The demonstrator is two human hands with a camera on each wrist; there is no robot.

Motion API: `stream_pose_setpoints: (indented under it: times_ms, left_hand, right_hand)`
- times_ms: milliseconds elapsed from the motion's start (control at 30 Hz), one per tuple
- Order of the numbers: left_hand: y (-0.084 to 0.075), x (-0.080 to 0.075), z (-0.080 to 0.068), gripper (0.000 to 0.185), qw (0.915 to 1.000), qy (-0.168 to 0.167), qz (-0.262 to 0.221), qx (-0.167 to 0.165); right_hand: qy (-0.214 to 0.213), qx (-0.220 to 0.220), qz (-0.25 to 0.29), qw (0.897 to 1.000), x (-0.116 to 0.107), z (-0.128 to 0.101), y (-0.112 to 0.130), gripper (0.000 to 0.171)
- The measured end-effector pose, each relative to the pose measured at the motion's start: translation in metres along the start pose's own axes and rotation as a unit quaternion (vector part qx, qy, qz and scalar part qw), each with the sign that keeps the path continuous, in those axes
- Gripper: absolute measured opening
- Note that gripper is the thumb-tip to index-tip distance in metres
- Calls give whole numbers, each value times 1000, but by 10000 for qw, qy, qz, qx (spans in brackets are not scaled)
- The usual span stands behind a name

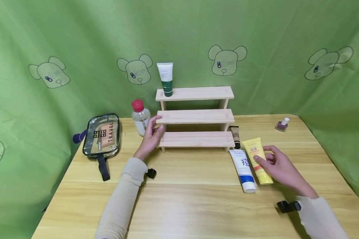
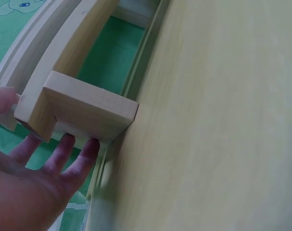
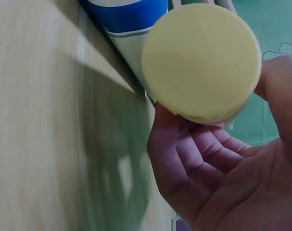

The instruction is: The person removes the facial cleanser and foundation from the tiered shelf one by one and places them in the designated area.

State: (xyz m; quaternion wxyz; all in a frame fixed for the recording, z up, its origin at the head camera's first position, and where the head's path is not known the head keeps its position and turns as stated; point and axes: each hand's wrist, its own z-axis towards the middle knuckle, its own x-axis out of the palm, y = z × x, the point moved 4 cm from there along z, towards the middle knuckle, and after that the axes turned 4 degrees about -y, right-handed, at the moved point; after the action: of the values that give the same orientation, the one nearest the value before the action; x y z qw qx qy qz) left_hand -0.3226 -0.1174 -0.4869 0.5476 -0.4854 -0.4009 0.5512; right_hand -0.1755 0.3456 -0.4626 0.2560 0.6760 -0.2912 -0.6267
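Nearest the head camera, two pale sleeves are stretching forward over the wooden table (image 1: pixel 197 199), each carrying a small black wrist camera; from the right sleeve the right hand (image 1: pixel 279 166) is reaching onto the yellow tube (image 1: pixel 257 160), fingers curling round its lower body while the tube is lying flat near the table's right side, cap toward the person; the right wrist view is showing the round yellow cap (image 3: pixel 202 60) sitting against the curled fingers (image 3: pixel 194 159), so the grip is closing on the tube, though it does not look lifted. Just beside it, touching or nearly so, a white-and-blue tube (image 1: pixel 243 170) is lying parallel, with a small dark tube (image 1: pixel 235 136) beyond it at the foot of the wooden stepped rack (image 1: pixel 195 116).

The left hand (image 1: pixel 151 137) is resting with straight, relaxed fingers against the rack's left end, thumb by the middle step, apparently steadying it; the left wrist view is showing the fingers (image 2: pixel 64 154) lying under the end block, holding nothing. A green-and-white tube (image 1: pixel 166 79) is standing upright on the top step; a red-capped clear bottle (image 1: pixel 140 116) is standing left of the rack; a clear travel pouch (image 1: pixel 102 136) is lying farther left; a nail polish bottle (image 1: pixel 282 124) is sitting near the far right edge.
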Motion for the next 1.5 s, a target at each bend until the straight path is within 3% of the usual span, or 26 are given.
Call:
stream_pose_setpoints:
  times_ms: [700,967,1267,1500]
  left_hand:
    - [-1,0,-1,48,10000,-29,-39,-20]
    - [-1,0,-1,48,10000,-10,-64,-2]
    - [0,1,-1,47,10000,-2,-54,-27]
    - [0,0,0,48,9999,-6,-31,-100]
  right_hand:
    - [78,114,-685,9976,1,-7,-11,75]
    - [105,-25,-978,9952,-5,-6,-14,67]
    - [90,139,-901,9958,-8,-7,-17,64]
    - [-29,-6,-873,9962,-2,-9,-13,61]
